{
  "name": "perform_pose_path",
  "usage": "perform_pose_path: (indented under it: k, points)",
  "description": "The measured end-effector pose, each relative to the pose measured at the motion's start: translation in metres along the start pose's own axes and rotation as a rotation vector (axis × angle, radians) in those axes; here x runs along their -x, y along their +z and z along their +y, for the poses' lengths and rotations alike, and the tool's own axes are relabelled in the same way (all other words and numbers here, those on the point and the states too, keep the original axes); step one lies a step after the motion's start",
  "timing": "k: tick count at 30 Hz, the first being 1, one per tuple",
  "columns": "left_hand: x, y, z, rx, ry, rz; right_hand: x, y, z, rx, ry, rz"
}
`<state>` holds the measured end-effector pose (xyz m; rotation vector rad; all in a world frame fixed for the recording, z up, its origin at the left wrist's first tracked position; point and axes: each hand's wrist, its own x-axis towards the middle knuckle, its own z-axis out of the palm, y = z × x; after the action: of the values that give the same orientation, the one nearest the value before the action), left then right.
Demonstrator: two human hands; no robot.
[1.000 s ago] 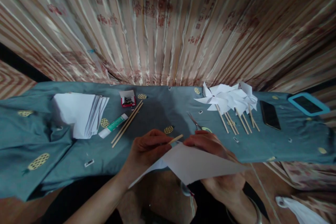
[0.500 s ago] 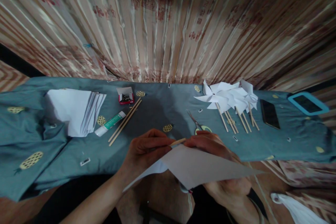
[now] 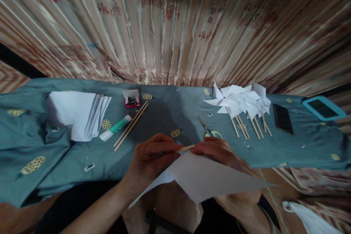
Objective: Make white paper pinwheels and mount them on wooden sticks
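Note:
Between my two hands, over the near table edge, is a wooden stick (image 3: 187,148) with a white paper pinwheel (image 3: 203,175) just below it. My left hand (image 3: 156,157) pinches the stick's left end between thumb and fingers. My right hand (image 3: 219,155) is closed around the stick's other end, partly behind the paper, which hides most of its fingers. Where the paper meets the stick is hard to make out. Beyond my right hand lie scissors (image 3: 208,129) with pale green handles.
On the blue-green tablecloth (image 3: 170,109), a stack of white paper (image 3: 74,113), a glue stick (image 3: 116,128), two wooden sticks (image 3: 131,126) and a red box of pins (image 3: 132,99) lie left. Several finished pinwheels (image 3: 233,97), a phone (image 3: 283,119) and a blue-framed tablet (image 3: 323,108) lie right.
The paper's lower edge has tilted slightly downward. Both hands keep their grip on the stick in nearly the same place, and the view has shifted slightly.

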<state>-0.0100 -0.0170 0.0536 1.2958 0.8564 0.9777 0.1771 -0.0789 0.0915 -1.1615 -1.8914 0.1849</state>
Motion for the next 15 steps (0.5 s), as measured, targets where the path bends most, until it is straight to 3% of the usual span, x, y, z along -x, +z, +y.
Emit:
perform_pose_path:
  k: [15]
  points:
    - [0.0003,-0.0004,-0.0009,0.025,0.043,0.012,-0.0009,0.0024,-0.0035,0.044,0.027,-0.032]
